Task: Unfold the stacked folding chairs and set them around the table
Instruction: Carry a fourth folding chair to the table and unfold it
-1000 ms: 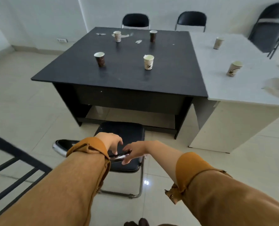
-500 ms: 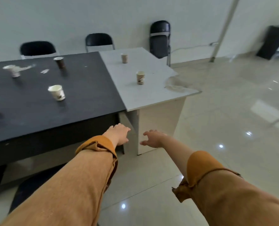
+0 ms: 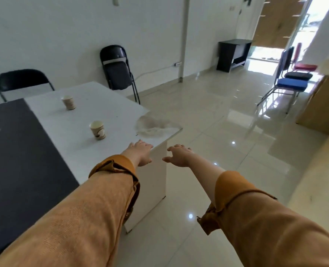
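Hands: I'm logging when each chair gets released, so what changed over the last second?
The left hand and right hand let go of the unfolded black chair at the dark table and now reach forward, empty and relaxed. The view swung right: that chair is out of sight, and a folded chair is ahead. The two paper cups on the white table stayed put.

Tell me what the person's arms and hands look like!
Both arms wear mustard-orange knit sleeves with darker cuffs. The left sleeve ends at the wrist; the right sleeve is pushed up the forearm. The left hand and right hand are bare, no gloves.
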